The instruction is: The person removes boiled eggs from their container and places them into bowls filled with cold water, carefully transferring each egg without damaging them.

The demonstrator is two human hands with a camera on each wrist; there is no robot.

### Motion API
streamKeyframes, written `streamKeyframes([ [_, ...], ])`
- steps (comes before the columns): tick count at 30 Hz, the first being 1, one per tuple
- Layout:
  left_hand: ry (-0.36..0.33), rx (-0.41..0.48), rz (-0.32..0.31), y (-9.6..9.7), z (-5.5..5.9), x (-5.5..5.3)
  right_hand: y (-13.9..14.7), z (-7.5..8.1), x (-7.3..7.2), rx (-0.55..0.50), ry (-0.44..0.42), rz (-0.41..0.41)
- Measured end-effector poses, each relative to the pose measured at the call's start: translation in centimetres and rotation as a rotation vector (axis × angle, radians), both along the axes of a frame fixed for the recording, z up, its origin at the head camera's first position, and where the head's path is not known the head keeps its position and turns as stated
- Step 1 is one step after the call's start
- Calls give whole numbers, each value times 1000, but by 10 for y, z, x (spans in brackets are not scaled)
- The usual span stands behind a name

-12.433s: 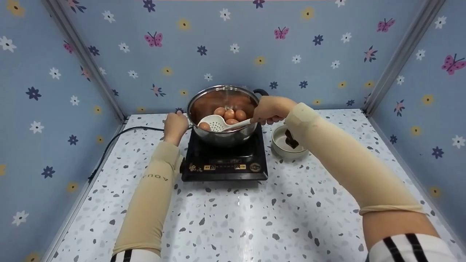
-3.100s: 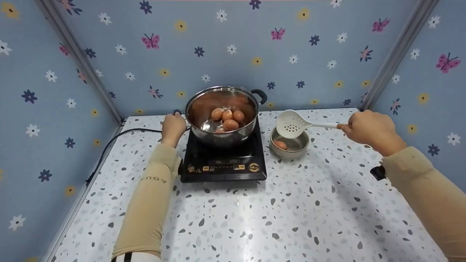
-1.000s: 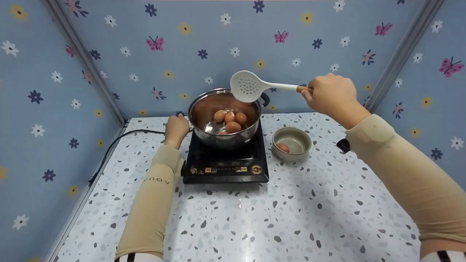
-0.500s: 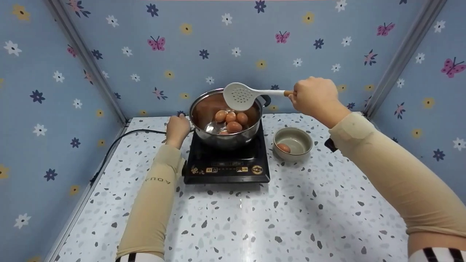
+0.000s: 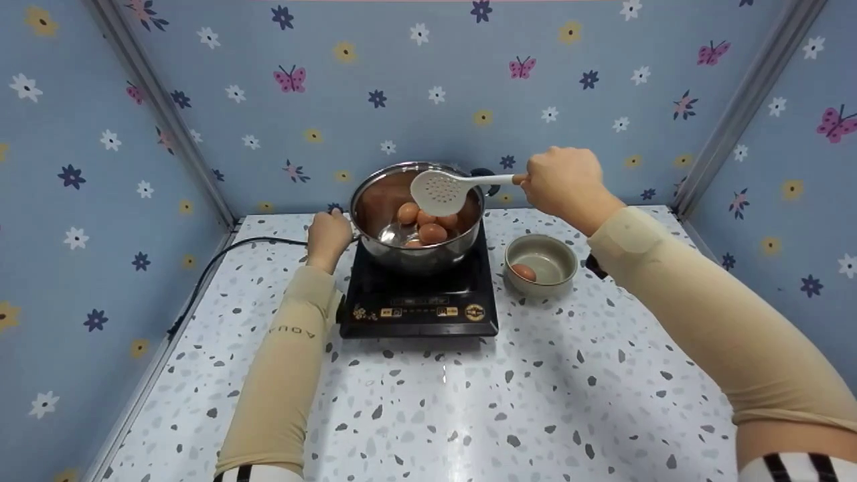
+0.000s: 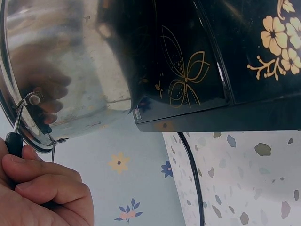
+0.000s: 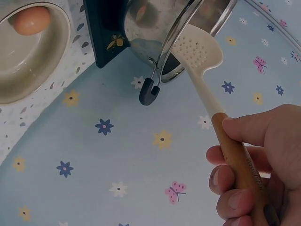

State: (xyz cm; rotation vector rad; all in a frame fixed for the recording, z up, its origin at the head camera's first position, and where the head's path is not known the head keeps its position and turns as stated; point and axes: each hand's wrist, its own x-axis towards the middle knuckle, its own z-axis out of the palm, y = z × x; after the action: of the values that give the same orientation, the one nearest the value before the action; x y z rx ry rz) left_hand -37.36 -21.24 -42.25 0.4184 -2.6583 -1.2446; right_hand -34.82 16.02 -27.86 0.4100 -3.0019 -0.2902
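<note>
My right hand (image 5: 564, 177) grips the wooden handle (image 7: 235, 157) of a white slotted spoon (image 5: 438, 193). The spoon's perforated head overlaps the mouth of a steel pot (image 5: 418, 256) in the head view and carries nothing. Several brown eggs (image 5: 433, 233) lie inside the pot, some partly hidden behind the spoon. With curled fingers my left hand (image 6: 47, 188) holds the pot's black side handle (image 6: 14, 143). To the right of the pot, a beige bowl (image 5: 556, 278) stands on the table with one brown egg (image 5: 523, 272) in it.
Under the pot is a black induction cooker (image 5: 418, 321), with a black cord (image 5: 221, 248) running off to the left. The pot's far handle (image 5: 492, 182) sticks out at the right. Flowered wall panels (image 5: 428, 87) enclose the speckled table (image 5: 415, 402) at the back and sides.
An egg has gone from the pot to the bowl. Since then the spoon has travelled left from above the bowl and come down over the pot. My left hand stays on the handle.
</note>
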Motion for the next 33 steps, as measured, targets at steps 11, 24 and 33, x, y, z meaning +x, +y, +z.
streamKeyframes([
  [11,-17,26,-1,0,1,1,-9,-7,-1,54,49,57],
  [24,-18,18,21,2,1,0,-13,-11,-7,90,4,71],
  [33,-15,28,-11,0,0,2,-23,-15,-9,100,-42,72],
])
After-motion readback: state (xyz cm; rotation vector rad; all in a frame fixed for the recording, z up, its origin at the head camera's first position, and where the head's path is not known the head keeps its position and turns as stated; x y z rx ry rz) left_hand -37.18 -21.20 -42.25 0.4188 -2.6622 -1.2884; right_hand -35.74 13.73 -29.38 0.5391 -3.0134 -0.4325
